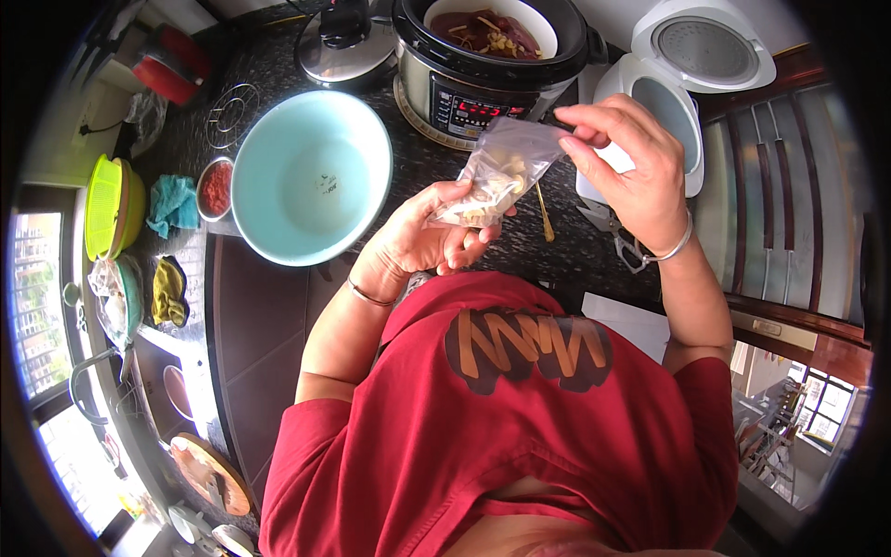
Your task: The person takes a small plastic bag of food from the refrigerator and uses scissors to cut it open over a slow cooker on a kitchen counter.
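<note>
My left hand (445,233) cradles the lower part of a small clear plastic bag (498,170) with pale, sliced-looking pieces inside. At the bag's upper right corner, my right hand (626,153) pinches the plastic between thumb and fingers. Just beyond the bag stands an electric pressure cooker (416,90) with a lit red display and its top uncovered. Inside it sits a white bowl (550,31) holding dark red meat (459,31) strewn with yellowish bits. A light-blue plastic basin (306,146) is left of my left hand.
Beside my right hand are a rice cooker with its lid up (703,45), scissors (612,226) and a golden utensil handle (546,216). Left lie the cooker lid (348,56), wire rack (233,115), bowl of red minced food (216,189), teal cloth (172,202) and round cutting board (202,466).
</note>
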Motion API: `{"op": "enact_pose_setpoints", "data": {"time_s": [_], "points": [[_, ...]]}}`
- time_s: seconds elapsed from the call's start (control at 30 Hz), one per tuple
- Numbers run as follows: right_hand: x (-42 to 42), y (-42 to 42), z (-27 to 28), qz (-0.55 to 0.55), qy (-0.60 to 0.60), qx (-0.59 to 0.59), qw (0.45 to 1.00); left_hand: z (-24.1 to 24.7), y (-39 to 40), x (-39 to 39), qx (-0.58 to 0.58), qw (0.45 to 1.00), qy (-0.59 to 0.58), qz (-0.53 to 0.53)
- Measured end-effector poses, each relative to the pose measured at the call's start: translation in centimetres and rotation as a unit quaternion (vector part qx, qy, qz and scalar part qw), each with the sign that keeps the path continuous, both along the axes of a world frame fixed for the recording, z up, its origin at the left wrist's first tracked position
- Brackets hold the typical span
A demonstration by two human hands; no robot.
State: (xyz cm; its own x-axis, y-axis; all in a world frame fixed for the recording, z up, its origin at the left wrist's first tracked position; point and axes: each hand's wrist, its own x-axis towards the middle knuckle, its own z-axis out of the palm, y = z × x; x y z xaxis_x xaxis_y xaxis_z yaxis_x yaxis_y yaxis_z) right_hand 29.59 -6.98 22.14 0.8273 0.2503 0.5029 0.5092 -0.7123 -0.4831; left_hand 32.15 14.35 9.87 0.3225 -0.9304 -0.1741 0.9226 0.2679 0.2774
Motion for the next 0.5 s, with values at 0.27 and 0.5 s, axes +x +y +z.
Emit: {"op": "enact_pose_setpoints", "data": {"time_s": [0.27, 0.5], "points": [[0.2, -0.1, -0.3, 0.022, 0.08, 0.057, 0.995, -1.5, 0.0, -0.2, -0.092, 0.993, -0.026, -0.065], [-0.6, -0.8, -1.5, -0.019, 0.244, 0.201, 0.949, 0.4, 0.3, -0.4, 0.183, 0.899, -0.375, 0.136]]}}
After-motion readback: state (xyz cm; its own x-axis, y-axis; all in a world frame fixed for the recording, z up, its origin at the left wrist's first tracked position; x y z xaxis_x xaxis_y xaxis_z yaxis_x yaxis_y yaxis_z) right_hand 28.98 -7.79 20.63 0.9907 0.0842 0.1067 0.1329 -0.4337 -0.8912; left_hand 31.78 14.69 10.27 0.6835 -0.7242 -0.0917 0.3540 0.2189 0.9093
